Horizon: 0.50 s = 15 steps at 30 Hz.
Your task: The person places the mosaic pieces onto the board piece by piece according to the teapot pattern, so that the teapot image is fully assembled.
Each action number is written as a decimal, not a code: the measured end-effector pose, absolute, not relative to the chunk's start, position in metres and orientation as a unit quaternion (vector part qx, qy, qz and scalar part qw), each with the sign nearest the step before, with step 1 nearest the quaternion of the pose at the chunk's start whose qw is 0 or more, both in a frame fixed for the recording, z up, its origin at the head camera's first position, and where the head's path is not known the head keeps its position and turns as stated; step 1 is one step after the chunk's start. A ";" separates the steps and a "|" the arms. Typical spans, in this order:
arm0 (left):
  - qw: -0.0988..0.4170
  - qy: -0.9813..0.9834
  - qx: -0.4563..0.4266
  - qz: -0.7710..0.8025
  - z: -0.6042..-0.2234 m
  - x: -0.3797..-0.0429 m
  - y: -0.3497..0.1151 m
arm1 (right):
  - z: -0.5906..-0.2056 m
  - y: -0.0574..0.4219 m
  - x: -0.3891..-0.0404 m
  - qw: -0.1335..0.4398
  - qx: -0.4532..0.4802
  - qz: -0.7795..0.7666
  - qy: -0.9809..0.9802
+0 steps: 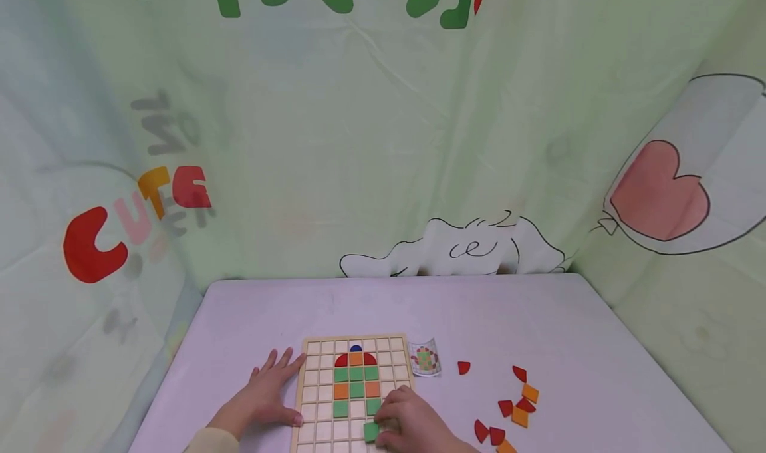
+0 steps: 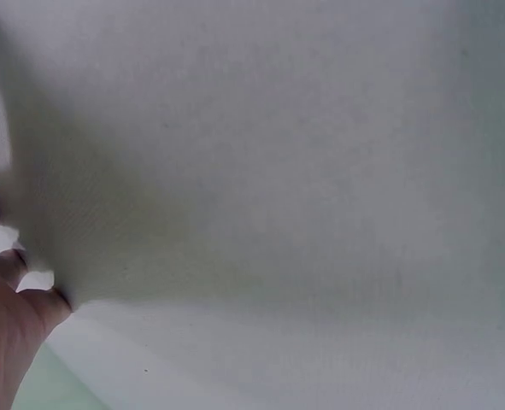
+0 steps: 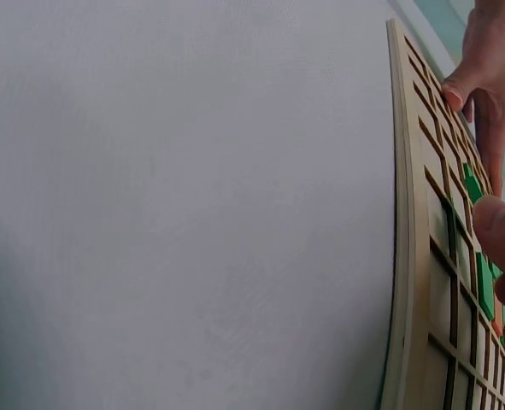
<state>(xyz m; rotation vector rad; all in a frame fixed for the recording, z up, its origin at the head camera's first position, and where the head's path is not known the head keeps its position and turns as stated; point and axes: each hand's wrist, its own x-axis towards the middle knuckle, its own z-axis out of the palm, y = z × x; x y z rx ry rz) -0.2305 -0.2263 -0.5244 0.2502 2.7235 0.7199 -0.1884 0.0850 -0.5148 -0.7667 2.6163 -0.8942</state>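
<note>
In the head view a wooden grid board (image 1: 309, 376) lies on the table with a figure of coloured tiles in its cells. Blue and red pieces are at the top, with green and orange squares below. My left hand (image 1: 266, 394) spreads its fingers along the board's left edge, thumb and fingertips touching it. Over the lower right cells, my right hand (image 1: 414, 421) pinches a green square tile (image 1: 371, 432) between thumb and fingers. The right wrist view shows the board's frame (image 3: 413, 256) edge-on and my right thumb (image 3: 502, 232) above the cells.
A small printed picture card (image 1: 425, 358) lies by the board's upper right corner. Loose red quarter-round pieces (image 1: 464, 367) and orange squares (image 1: 530, 393) are scattered to the right on the pale table (image 1: 269, 306). Printed curtains (image 1: 359, 140) surround the table.
</note>
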 end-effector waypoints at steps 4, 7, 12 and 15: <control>0.155 0.951 0.088 0.254 -0.524 -0.230 -0.227 | -0.518 0.080 -0.188 0.114 -0.277 -0.276 0.913; 0.156 0.951 0.084 0.253 -0.523 -0.229 -0.226 | -0.519 0.074 -0.188 0.100 -0.283 -0.259 0.918; 0.157 0.952 0.080 0.252 -0.523 -0.229 -0.226 | -0.519 0.068 -0.187 0.088 -0.291 -0.244 0.921; 0.155 0.951 0.081 0.253 -0.524 -0.229 -0.226 | -0.520 0.066 -0.187 0.089 -0.296 -0.246 0.919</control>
